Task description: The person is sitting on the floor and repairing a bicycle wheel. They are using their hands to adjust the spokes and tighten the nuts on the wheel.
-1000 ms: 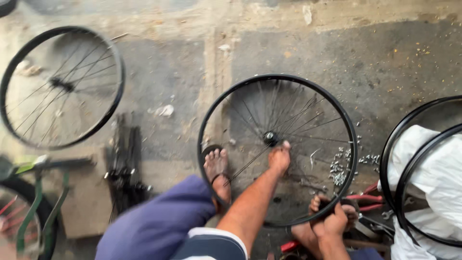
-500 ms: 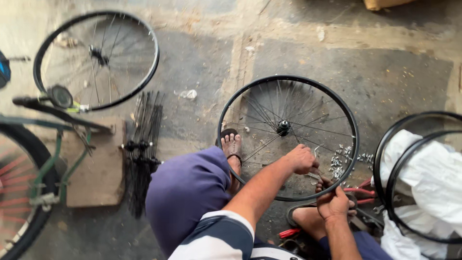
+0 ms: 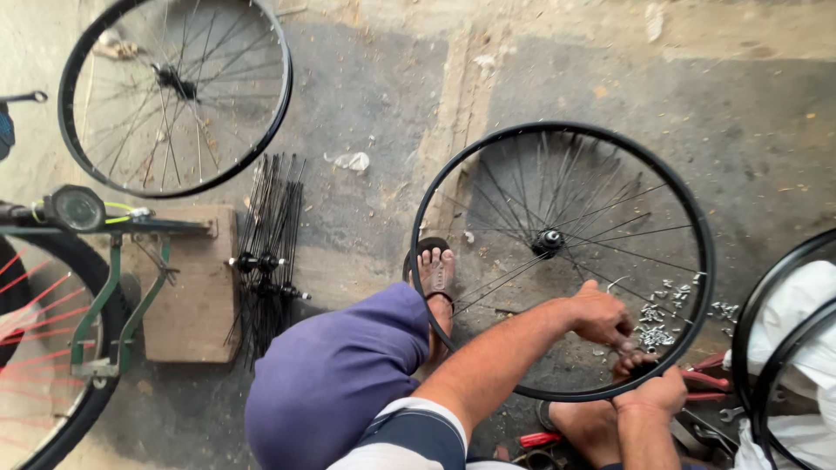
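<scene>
A black spoked bicycle wheel (image 3: 488,165) lies flat on the concrete floor in front of me. My left hand (image 3: 601,315) reaches across its lower right part, fingers curled down at the rim beside a pile of small silver nipples (image 3: 653,332). Whether those fingers pinch anything is hidden. My right hand (image 3: 655,392) grips the rim just below the left hand. My sandalled left foot (image 3: 435,271) rests on the wheel's left edge, and my purple-clad knee (image 3: 335,374) is bent in front of me.
A second spoked wheel (image 3: 261,139) lies at the upper left, with a bundle of black spokes (image 3: 270,252) and a wooden block (image 3: 196,305) below it. A green-framed bicycle (image 3: 104,305) stands at the left. Black rims over white cloth (image 3: 784,348) and red-handled pliers (image 3: 710,372) are at the right.
My left hand moved from near the hub down to the rim's lower right, close to my right hand. The view shifted, so the wheel appears further right.
</scene>
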